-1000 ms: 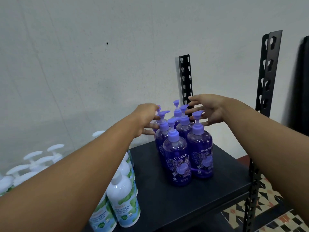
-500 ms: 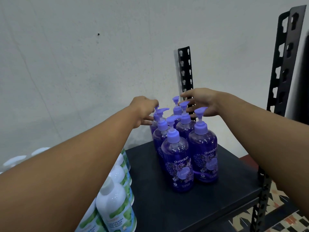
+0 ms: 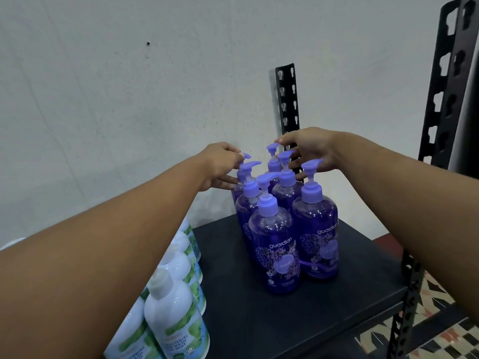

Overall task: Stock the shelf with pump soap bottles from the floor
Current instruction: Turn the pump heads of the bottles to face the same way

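Purple bottles stand grouped on the shelf as before; left grip has curled onto the rear-left pump; right grip, fingers straight, now touches the rear-right pump. Placing looks done; this seems mere straightening.

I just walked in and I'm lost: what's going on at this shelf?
A person is tidying a cluster of purple soap bottles on the black shelf. The left hand touches the back-left pump tops, the right hand the back-right ones. White and green bottles stand in a row on the left.
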`<state>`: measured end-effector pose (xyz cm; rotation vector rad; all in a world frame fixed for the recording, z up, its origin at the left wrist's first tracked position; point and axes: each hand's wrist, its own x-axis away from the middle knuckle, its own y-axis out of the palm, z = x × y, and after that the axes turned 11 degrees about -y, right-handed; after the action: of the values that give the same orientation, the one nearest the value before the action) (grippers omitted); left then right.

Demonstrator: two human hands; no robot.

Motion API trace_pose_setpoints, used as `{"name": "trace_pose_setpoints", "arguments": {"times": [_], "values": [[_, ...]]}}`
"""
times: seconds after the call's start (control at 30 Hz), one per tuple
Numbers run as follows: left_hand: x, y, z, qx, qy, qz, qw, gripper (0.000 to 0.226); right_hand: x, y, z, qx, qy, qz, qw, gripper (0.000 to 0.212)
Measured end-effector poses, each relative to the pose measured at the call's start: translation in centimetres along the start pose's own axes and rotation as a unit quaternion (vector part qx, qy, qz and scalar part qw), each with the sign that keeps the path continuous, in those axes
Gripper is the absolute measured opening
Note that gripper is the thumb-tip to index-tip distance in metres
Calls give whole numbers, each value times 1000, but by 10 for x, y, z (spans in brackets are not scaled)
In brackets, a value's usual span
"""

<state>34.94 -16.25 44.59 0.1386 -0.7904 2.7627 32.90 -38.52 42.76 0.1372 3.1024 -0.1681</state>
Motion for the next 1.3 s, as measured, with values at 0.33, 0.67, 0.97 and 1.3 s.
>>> {"name": "trace_pose_setpoints", "arguments": {"times": [0.33, 0.67, 0.97, 1.3], "values": [[-8, 3, 1, -30, 7, 37, 999, 17, 2, -2, 3, 1, -10, 2, 1000, 18], [-5, -1, -2, -22, 15, 18, 999, 15, 3, -2, 5, -4, -21, 10, 1000, 26], [-7, -3, -5, -8, 16, 21, 1000, 9, 3, -1, 6, -6, -21, 23, 999, 26], [1, -2, -3, 12, -4, 26, 1000, 24, 12, 3, 9, -89, -19, 85, 992, 24]]}}
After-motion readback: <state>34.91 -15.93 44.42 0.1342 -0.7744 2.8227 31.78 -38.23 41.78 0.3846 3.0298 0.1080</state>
